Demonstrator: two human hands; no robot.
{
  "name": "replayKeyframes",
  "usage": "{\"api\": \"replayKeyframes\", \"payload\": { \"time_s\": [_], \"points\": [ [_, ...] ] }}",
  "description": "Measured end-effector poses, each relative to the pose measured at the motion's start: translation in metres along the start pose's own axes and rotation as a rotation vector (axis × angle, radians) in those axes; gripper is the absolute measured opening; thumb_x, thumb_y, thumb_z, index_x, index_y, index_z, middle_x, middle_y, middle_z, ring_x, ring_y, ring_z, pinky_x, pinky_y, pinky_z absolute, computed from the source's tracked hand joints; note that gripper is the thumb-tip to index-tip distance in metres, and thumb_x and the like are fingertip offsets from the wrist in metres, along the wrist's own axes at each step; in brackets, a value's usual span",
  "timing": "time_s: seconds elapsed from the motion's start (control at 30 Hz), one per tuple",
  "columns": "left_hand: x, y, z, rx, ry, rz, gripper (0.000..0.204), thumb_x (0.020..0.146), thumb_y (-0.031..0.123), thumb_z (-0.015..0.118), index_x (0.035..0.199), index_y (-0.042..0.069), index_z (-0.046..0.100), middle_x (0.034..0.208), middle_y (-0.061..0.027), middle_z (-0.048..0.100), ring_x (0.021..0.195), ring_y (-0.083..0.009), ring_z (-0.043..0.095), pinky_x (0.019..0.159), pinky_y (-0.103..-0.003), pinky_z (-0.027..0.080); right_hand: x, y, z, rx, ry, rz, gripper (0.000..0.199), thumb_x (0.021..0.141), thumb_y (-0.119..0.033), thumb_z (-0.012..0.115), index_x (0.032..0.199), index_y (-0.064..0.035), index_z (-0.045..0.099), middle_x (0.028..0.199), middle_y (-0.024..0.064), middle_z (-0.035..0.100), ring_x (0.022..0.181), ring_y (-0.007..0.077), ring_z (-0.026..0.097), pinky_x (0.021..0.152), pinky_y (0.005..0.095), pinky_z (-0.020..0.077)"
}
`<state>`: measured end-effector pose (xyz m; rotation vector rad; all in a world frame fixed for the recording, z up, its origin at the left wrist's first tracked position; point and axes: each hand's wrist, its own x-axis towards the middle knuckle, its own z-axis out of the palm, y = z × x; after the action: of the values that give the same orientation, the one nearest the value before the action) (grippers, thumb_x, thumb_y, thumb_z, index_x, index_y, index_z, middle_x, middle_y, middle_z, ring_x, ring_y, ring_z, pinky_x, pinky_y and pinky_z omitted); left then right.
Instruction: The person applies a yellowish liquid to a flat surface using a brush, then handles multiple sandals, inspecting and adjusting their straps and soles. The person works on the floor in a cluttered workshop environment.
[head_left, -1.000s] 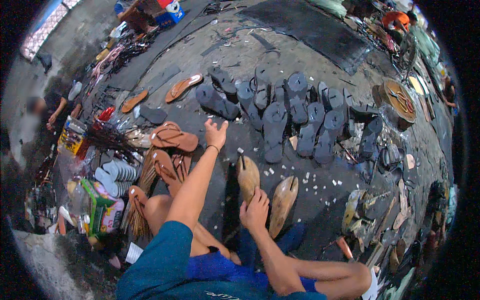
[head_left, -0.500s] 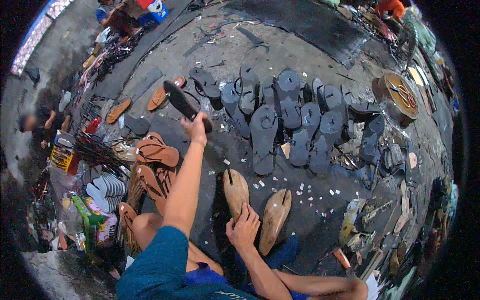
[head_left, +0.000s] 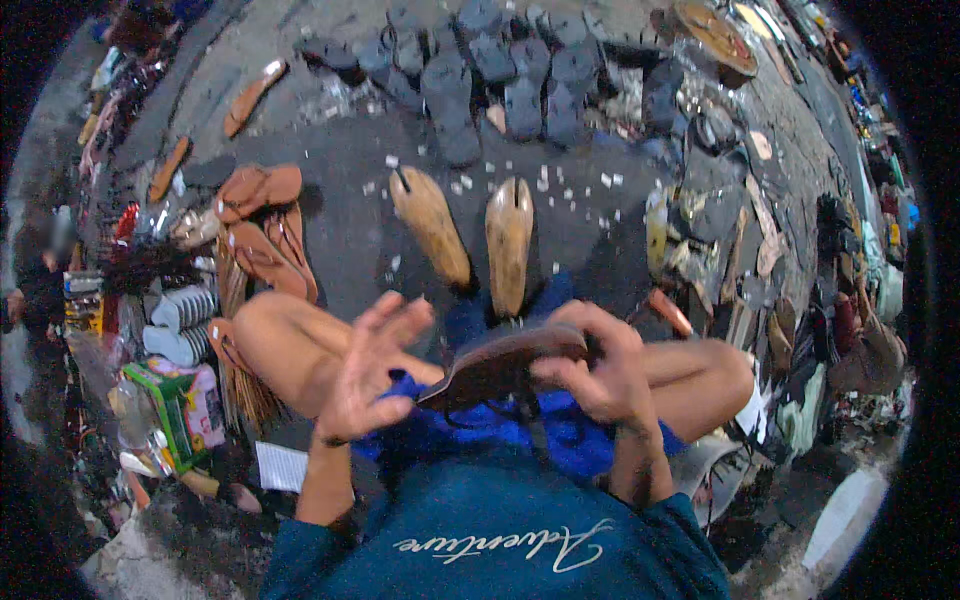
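Note:
A dark flip-flop (head_left: 500, 368) is held over my lap, its sole turned on edge and smeared by motion. My right hand (head_left: 605, 365) grips it at one end, thumb and fingers on either side. Close to its other end is my left hand (head_left: 372, 375), open with fingers spread and blurred; it seems not to grip the shoe. Two wooden shoe lasts, a left one (head_left: 432, 228) and a right one (head_left: 510, 245), lie on the ground beyond my lap, each with a slot at its far tip.
Several dark flip-flops (head_left: 450, 105) stand in rows farther off. Brown sandals (head_left: 265, 255) are stacked left of my knee, near grey striped soles (head_left: 185, 310) and a green box (head_left: 170, 410). Scraps and an orange-brown handle (head_left: 670, 312) lie to the right.
My left hand has come back from the far rows to my lap and is now open. The flip-flop it held is now in my right hand, which has left the wooden last.

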<state>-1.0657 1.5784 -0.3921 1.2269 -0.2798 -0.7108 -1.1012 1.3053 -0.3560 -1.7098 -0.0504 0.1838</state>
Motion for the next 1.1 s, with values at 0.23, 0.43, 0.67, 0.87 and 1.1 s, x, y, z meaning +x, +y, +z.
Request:
{"api": "replayKeyframes", "payload": {
  "time_s": [0.23, 0.43, 0.67, 0.87, 1.1],
  "points": [
    [-0.053, 0.030, 0.050, 0.559, -0.163, 0.141, 0.053, 0.067, 0.003, 0.072, 0.117, -0.003, 0.056, 0.110, -0.0169, 0.061, 0.097, -0.0293, 0.062, 0.085, -0.036, 0.048, -0.073, -0.006, 0.041, 0.091, -0.302, -0.192, 0.038, 0.080, -0.025, 0.062, 0.112, -0.0055, 0.060, 0.108, 0.0118, 0.059, 0.103, 0.0291, 0.059, 0.089, 0.0372, 0.0475],
    [-0.072, 0.026, 0.057, 0.514, -0.049, 0.130, 0.045, 0.065, 0.002, 0.073, 0.107, -0.003, 0.061, 0.102, -0.0153, 0.064, 0.090, -0.0277, 0.064, 0.079, -0.035, 0.051, -0.069, -0.031, 0.040, -0.063, -0.493, -0.112, 0.057, 0.064, -0.022, 0.067, 0.118, -0.0098, 0.056, 0.113, 0.0119, 0.055, 0.104, 0.0292, 0.057, 0.089, 0.0379, 0.0474],
    [-0.083, 0.021, 0.060, 0.502, 0.052, 0.192, 0.030, 0.067, 0.001, 0.070, 0.097, -0.002, 0.064, 0.101, -0.0148, 0.065, 0.094, -0.0282, 0.064, 0.086, -0.041, 0.051, -0.072, -0.022, 0.045, -0.141, -0.373, -0.190, 0.056, 0.058, -0.020, 0.069, 0.112, -0.0083, 0.058, 0.110, 0.0136, 0.053, 0.107, 0.0323, 0.054, 0.091, 0.0426, 0.0451],
    [-0.096, 0.010, 0.058, 0.510, -0.008, 0.050, 0.023, 0.068, -0.001, 0.070, 0.090, -0.002, 0.065, 0.097, -0.0164, 0.065, 0.094, -0.0289, 0.064, 0.086, -0.041, 0.050, -0.073, -0.010, 0.060, -0.070, -0.478, -0.117, 0.047, 0.059, -0.016, 0.075, 0.102, -0.0064, 0.057, 0.109, 0.0116, 0.053, 0.111, 0.0327, 0.051, 0.096, 0.0447, 0.0394],
    [-0.049, 0.027, 0.057, 0.506, 0.815, 0.267, 0.045, 0.072, -0.003, 0.070, 0.112, -0.001, 0.050, 0.102, -0.0128, 0.061, 0.090, -0.0207, 0.063, 0.077, -0.032, 0.053, 0.042, 0.063, 0.083, 0.408, 0.021, 0.035, 0.072, 0.073, -0.031, 0.076, 0.126, 0.0006, 0.040, 0.122, 0.0129, 0.047, 0.112, 0.0229, 0.048, 0.092, 0.0364, 0.0411]
  ]
}}
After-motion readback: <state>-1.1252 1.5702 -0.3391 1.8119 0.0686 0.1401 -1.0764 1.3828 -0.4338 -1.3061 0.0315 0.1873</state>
